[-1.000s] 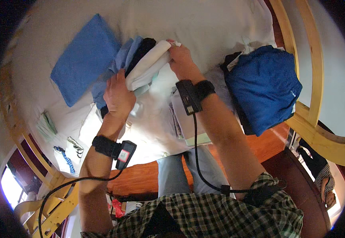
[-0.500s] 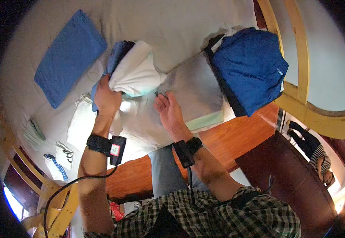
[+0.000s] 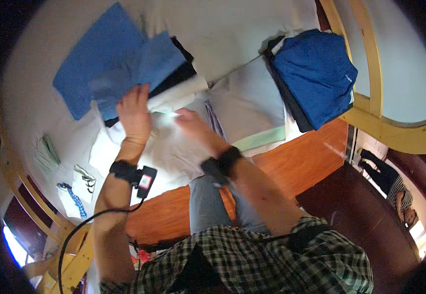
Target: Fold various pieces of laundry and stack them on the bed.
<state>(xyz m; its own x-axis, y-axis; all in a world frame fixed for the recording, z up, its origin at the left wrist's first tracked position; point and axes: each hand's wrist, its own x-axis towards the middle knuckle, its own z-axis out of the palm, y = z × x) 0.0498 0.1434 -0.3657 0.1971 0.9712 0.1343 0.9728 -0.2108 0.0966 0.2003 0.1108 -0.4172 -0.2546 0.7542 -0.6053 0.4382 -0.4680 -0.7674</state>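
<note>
My left hand (image 3: 135, 113) is closed at the near edge of a layered bundle of clothes. In that bundle I make out a light blue garment (image 3: 161, 56), a black layer (image 3: 176, 78) and a white cloth (image 3: 181, 95). The blue garment, smeared by motion, overlaps a flat folded blue cloth (image 3: 83, 63) at the far left. My right hand (image 3: 192, 125) is just right of the bundle, over pale fabric; motion smears its fingers, and I cannot tell if it holds anything. White fabric (image 3: 168, 152) lies beneath both hands.
Right of my hands lies a folded greyish cloth (image 3: 249, 98) with a pale green edge. A dark blue garment (image 3: 316, 78) tops a pile beside the wooden bed rail (image 3: 372, 73). Small folded items, including a green one (image 3: 51, 149), lie left. A person (image 3: 394, 186) is far right.
The bundle at my left hand has spread, its blue part now leaning left over the flat blue cloth. My right hand has moved slightly left.
</note>
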